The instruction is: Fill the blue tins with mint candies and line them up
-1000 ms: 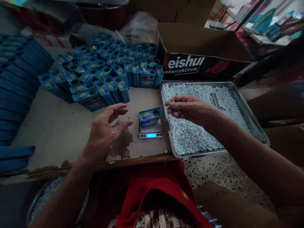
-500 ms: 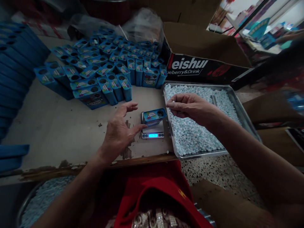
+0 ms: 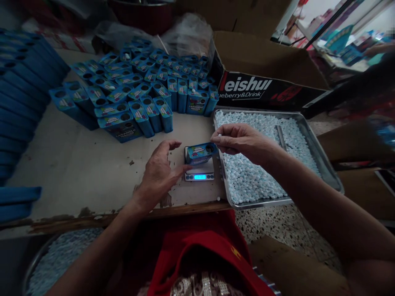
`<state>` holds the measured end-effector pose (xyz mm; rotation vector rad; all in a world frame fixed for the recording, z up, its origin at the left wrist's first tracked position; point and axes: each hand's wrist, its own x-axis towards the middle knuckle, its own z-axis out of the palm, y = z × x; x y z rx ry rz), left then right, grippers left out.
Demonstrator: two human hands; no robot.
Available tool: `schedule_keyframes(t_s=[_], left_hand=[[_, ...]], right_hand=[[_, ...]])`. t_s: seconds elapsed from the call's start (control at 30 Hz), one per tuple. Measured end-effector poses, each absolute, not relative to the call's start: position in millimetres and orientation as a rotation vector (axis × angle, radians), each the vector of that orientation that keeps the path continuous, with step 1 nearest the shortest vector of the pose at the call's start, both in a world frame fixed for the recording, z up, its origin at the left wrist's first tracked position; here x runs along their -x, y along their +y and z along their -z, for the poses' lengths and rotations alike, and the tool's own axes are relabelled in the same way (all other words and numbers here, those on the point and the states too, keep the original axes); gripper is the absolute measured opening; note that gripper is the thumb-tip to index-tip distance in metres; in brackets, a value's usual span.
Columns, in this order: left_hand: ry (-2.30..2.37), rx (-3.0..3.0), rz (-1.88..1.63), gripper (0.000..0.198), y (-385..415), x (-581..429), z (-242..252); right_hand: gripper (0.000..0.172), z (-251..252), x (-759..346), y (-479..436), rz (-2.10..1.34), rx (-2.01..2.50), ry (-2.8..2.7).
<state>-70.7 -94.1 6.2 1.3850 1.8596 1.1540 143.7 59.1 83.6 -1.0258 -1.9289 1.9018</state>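
Observation:
A small blue candy box (image 3: 199, 153) with a round hole at its right end lies on a digital scale (image 3: 200, 172), whose display glows blue. To its left, my left hand (image 3: 160, 170) is open, thumb and fingers apart, the thumb tip close to the box's near side. My right hand (image 3: 239, 139) is pinched around a small white candy (image 3: 219, 136) just at the box's hole. Beneath that hand is a metal tray (image 3: 262, 204) filled with pale blue and white candies (image 3: 249, 181). A flat metal piece (image 3: 281, 137) lies among them.
Many blue boxes (image 3: 151, 111) stand upright at the back of the table (image 3: 77, 164). More blue boxes are stacked at the left (image 3: 21, 94). A dark cardboard box (image 3: 265, 90) stands behind the tray. A basin of candies (image 3: 61, 250) sits below the table's front edge.
My right hand has moved slightly left with the candy, from beside the box to its hole. My left hand stays open beside the box. The view has shifted a little.

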Motion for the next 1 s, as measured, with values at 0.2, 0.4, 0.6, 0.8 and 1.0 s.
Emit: schedule_keyframes(t_s=[0.2, 0.4, 0.6, 0.8, 1.0], left_hand=[[1.897, -1.352, -1.118, 0.064, -90, 66, 0], [1.823, -1.287, -1.046, 0.031, -79, 45, -2], [1.59, -1.997, -1.176, 0.026, -37, 38, -22], [1.169, -2.732, -0.743, 0.031, 27, 5, -84], [1.128, -3.07, -0.767, 0.033, 56, -10, -85]], right_hand=[[0.032, -84, -144, 61, -1.928, 0.997, -1.898], [0.018, -81, -186, 70, -1.519, 1.114, -2.134], [0.028, -36, -212, 55, -1.407, 1.294, -1.657], [0.037, -15, -192, 57, -1.973, 1.056, -0.673], [0.028, -15, -195, 73, -2.034, 0.883, -0.222]])
